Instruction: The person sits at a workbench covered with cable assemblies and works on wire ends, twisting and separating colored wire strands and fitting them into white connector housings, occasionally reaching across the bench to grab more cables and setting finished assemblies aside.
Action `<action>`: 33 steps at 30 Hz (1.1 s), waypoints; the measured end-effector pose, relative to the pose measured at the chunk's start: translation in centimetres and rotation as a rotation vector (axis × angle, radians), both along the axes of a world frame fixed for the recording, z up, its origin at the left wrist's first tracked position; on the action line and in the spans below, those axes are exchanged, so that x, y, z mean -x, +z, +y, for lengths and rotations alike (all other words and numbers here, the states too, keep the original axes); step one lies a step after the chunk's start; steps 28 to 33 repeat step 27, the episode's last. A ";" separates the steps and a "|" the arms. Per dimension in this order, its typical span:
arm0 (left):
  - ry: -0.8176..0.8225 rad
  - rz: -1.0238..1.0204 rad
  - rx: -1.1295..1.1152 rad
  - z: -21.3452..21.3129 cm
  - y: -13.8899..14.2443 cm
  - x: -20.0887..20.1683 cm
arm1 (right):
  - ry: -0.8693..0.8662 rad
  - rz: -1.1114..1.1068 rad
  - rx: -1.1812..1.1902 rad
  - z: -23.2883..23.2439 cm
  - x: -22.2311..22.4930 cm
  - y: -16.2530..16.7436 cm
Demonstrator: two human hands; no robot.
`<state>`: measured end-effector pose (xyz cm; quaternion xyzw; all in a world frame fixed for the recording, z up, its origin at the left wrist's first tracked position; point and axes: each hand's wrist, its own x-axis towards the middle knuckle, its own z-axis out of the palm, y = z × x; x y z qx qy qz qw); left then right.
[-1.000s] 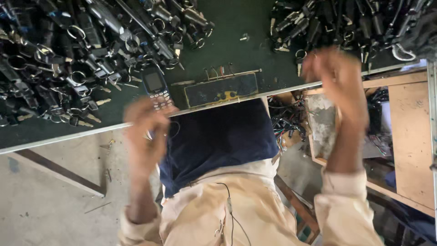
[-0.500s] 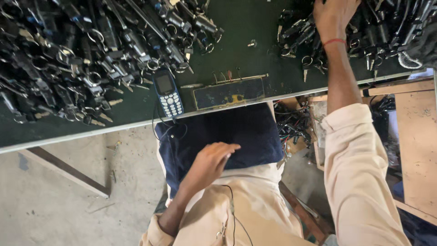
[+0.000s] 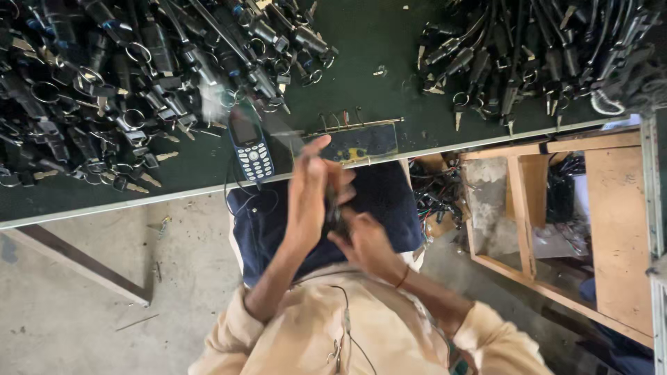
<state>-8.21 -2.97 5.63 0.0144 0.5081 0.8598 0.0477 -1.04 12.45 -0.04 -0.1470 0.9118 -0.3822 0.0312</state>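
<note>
Dark part (image 3: 336, 212), blurred, axis unclear, gripped between left hand (image 3: 309, 198) and right hand (image 3: 365, 243) fingers.

I see soft, even daylight, no glare; my left hand (image 3: 309, 191) and right hand (image 3: 367, 239) are motion-blurred, possibly holding something.

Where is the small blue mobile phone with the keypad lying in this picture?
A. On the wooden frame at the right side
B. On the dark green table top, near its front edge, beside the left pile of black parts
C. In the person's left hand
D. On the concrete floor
B. The blue mobile phone lies flat on the dark green table, close to its front edge and next to the left pile of black parts; neither hand touches it.
</note>
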 end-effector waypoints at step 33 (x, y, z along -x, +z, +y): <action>-0.189 -0.137 -0.008 0.4 0.2 -4.0 | -0.149 -0.491 1.446 3.1 3.7 6.4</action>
